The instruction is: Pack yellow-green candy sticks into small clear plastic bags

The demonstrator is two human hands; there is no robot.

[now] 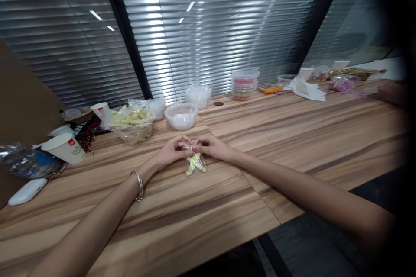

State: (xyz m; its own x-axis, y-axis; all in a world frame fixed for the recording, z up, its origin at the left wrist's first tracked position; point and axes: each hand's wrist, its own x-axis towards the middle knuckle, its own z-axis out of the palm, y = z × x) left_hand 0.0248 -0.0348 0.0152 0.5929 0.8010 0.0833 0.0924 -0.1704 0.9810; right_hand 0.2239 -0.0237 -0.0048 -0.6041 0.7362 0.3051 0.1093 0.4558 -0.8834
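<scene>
Between my hands, a small clear plastic bag point(196, 164) with a yellow-green star-shaped piece inside rests at the middle of the wooden table. My left hand point(174, 149) pinches the bag's top edge from the left, fingers curled. From the other side, my right hand point(209, 145) pinches the same top edge, its fingertips almost meeting the left ones. Beyond my left hand stands a clear tub point(134, 134) lined with plastic and heaped with similar yellow-green pieces. A translucent bowl point(181, 123) with whitish, see-through contents sits just past my hands.
Paper cups point(63, 149), a plastic bottle point(30, 166) and a white mouse-like object point(27, 192) lie at the left. Stacked tubs point(243, 84), an orange packet point(269, 89) and crumpled tissue point(307, 89) line the back. Another person's hand point(391, 91) blurs at the far right.
</scene>
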